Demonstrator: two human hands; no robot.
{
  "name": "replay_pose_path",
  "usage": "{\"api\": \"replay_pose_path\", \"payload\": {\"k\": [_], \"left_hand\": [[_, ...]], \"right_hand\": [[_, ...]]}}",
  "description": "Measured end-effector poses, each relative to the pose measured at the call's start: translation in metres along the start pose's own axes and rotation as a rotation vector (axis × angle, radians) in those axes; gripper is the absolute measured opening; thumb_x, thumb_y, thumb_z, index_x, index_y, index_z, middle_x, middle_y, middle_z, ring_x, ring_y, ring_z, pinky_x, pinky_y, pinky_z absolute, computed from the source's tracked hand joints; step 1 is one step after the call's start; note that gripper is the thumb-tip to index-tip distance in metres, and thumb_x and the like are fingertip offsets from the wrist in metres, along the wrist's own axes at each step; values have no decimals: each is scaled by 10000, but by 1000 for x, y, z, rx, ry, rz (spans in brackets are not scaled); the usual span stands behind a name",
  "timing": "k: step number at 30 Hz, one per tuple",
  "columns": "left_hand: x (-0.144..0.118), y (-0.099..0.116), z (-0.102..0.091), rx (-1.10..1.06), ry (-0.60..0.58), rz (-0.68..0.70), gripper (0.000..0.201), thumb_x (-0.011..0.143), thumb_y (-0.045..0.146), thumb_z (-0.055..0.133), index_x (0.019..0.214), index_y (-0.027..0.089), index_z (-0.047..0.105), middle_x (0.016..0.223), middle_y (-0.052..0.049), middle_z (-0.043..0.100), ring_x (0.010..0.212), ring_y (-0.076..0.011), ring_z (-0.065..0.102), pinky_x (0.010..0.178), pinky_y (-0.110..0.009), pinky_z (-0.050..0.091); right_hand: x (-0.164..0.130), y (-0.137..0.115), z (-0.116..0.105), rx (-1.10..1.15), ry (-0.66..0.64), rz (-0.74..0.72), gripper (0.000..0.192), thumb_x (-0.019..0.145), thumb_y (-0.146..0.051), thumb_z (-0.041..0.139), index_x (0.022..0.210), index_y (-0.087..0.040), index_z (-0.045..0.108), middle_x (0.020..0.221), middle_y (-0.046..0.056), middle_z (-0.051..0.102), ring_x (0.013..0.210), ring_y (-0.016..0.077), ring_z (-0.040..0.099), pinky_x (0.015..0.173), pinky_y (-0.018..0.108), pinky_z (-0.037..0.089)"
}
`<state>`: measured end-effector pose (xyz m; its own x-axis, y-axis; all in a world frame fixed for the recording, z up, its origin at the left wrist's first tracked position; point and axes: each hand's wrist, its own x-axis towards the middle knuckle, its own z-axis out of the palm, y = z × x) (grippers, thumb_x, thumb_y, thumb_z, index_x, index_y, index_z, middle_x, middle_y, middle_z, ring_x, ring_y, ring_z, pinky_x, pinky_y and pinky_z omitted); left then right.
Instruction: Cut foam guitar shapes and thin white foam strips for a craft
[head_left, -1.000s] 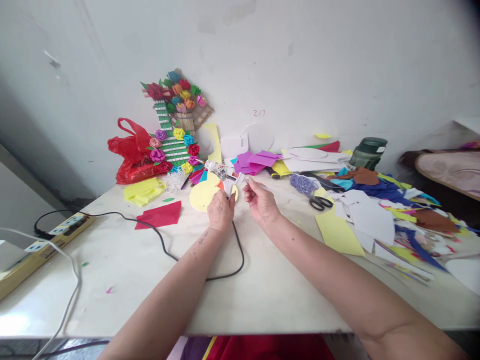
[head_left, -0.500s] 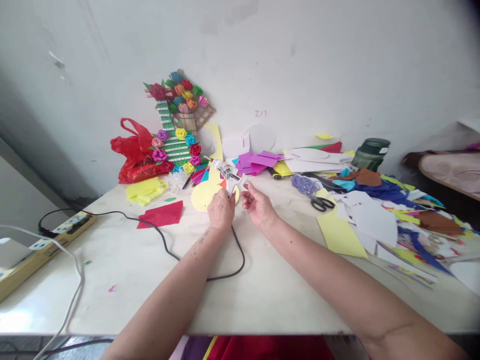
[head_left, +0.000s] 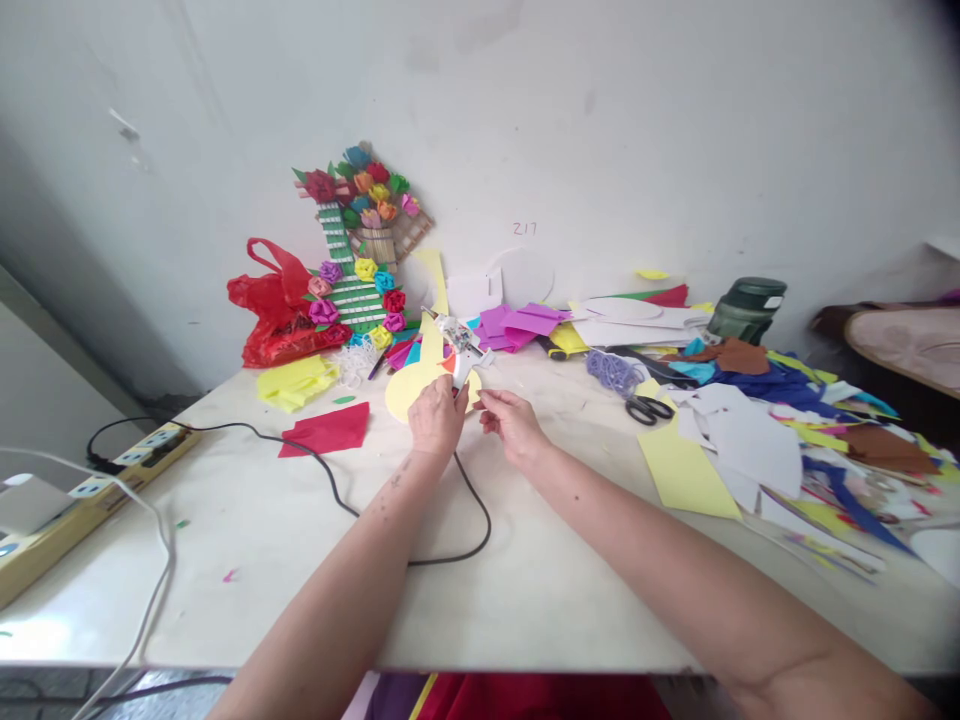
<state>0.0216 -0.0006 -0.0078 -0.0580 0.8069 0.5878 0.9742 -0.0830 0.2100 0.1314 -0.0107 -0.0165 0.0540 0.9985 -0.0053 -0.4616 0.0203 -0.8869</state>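
My left hand (head_left: 436,418) grips a white glue gun (head_left: 460,352) whose black cord (head_left: 352,510) loops back across the table. The gun points up and away, above a pale yellow paper shape (head_left: 409,385) lying on the table. My right hand (head_left: 510,423) sits just right of the gun, its fingers pinched near the gun's body; a small thing may be between them, too small to make out.
A paper-flower craft (head_left: 358,250) leans on the wall beside a red plastic bag (head_left: 274,305). Red paper (head_left: 326,430) and yellow sheets (head_left: 294,382) lie at left. Scissors (head_left: 646,407), a green jar (head_left: 744,310) and heaped paper scraps (head_left: 757,420) fill the right. A power strip (head_left: 82,495) sits at far left.
Both hands stay together at the glue gun. My right hand has dropped a little lower and closer to the left hand, and the gun has tilted slightly.
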Motion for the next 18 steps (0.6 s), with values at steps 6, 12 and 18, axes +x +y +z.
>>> {"api": "replay_pose_path", "payload": {"k": [6,12,18], "left_hand": [[5,-7,-9,22,65,24,254,850,394,427,852,183,568,787,-83,622,763,-219,576,582,-283,331],[13,-24,-26,83,120,-3,270,823,435,452,887,215,597,839,-75,633,804,-236,571,599,-292,334],[28,-44,-48,112,97,-25,271,802,442,483,922,242,620,884,-69,643,874,-248,556,651,-304,355]], "right_hand": [[-5,3,1,-162,1,-35,188,605,-280,639,714,-126,627,618,0,606,450,57,463,376,173,335],[-9,12,1,-323,-59,-95,137,639,-274,607,679,-146,632,606,-10,602,462,65,467,391,173,340],[-10,21,-2,-500,-120,-243,131,685,-276,561,708,-179,645,642,-7,624,541,96,512,508,211,413]]}}
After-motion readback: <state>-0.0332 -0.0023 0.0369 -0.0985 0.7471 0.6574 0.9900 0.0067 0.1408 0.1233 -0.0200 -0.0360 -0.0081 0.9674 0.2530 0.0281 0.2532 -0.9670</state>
